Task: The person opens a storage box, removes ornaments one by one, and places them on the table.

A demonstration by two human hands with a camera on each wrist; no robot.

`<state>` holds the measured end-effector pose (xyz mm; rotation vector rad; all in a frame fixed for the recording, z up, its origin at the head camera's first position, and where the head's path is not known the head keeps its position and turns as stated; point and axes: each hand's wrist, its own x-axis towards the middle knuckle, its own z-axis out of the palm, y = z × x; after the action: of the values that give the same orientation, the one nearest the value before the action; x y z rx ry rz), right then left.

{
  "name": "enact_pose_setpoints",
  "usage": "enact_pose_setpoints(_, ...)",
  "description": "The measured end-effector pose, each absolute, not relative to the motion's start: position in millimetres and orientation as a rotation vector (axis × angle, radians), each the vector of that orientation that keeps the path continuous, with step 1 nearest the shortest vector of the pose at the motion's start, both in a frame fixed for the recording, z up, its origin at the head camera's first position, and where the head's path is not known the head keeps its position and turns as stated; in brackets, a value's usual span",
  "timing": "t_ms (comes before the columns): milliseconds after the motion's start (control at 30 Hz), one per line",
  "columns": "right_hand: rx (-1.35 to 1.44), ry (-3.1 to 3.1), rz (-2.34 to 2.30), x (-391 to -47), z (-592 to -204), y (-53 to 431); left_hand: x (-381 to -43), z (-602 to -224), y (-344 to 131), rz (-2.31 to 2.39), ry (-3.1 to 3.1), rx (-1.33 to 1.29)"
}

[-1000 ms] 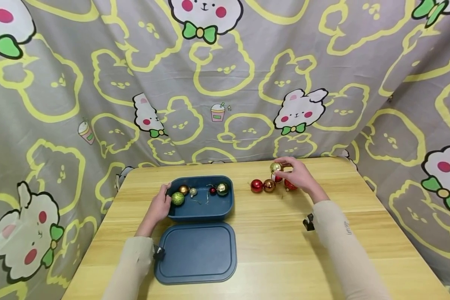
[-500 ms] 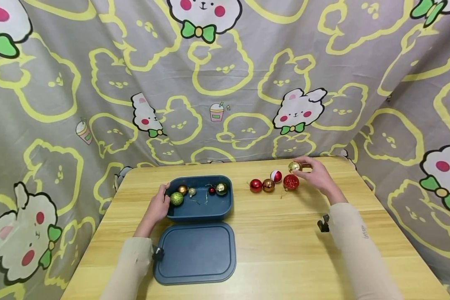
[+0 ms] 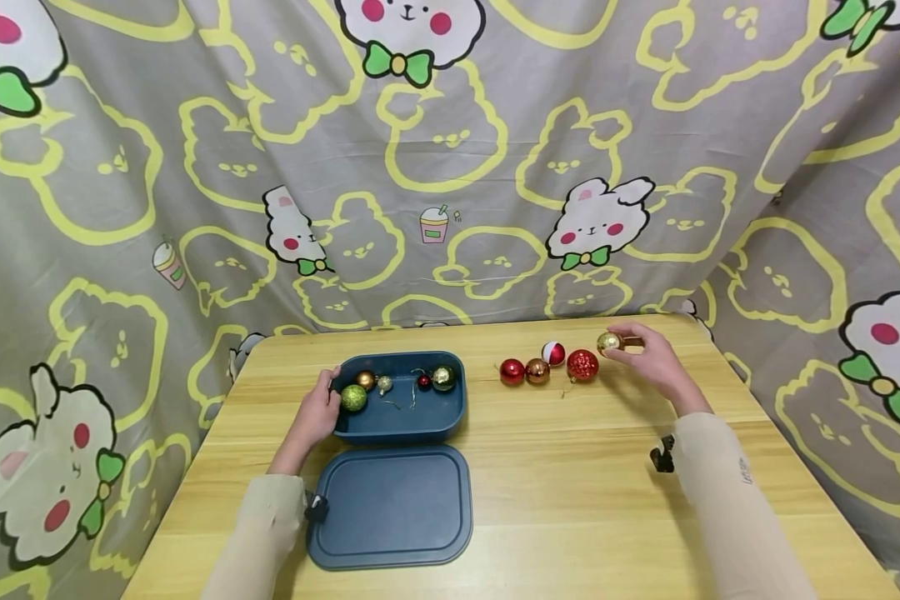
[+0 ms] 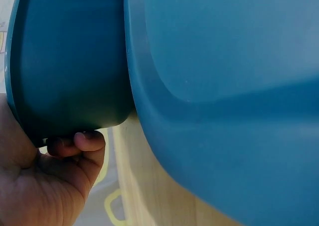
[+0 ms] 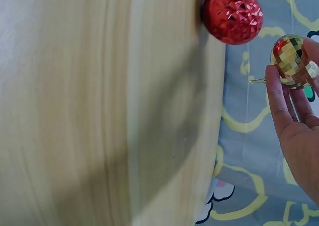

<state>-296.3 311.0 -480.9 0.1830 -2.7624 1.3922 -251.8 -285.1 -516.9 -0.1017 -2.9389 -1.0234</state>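
Observation:
My left hand [image 3: 319, 410] grips the left end of a dark blue rectangular box [image 3: 405, 435]; in the left wrist view its fingers [image 4: 90, 142] curl against the box wall. Inside lie a green glitter Christmas ball [image 3: 354, 398], a copper one [image 3: 365, 380], a gold-and-dark one [image 3: 444, 378] and tiny ornaments. On the right, my right hand [image 3: 656, 367] holds a gold faceted Christmas ball [image 5: 290, 61] in its fingertips, its string trailing. Just left of it sits a red textured ball [image 3: 582, 365], seen also in the right wrist view.
A blue lid [image 3: 390, 507] lies flat in front of the box. Left of the red textured ball are a red-and-white ball [image 3: 553, 354], a copper-brown ball [image 3: 537, 372] and a shiny red ball [image 3: 512, 372]. A patterned curtain [image 3: 450, 167] hangs behind the wooden table [image 3: 570, 517].
My right hand has carried the gold ball to the right, past the red-and-white and red textured balls, which now show fully. My left hand stays on the box.

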Motion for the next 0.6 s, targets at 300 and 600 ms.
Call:
enact_pose_setpoints(300, 0.129, -2.798, 1.463, -293.5, -494.8, 318.8, -252.1, -518.3, -286.3, -1.029, -2.925, -0.112)
enact_pose_setpoints(600, 0.109, -2.83, 1.455, -290.1, -502.7, 322.2, -253.4, -518.6, -285.4, -1.037, -2.934, -0.103)
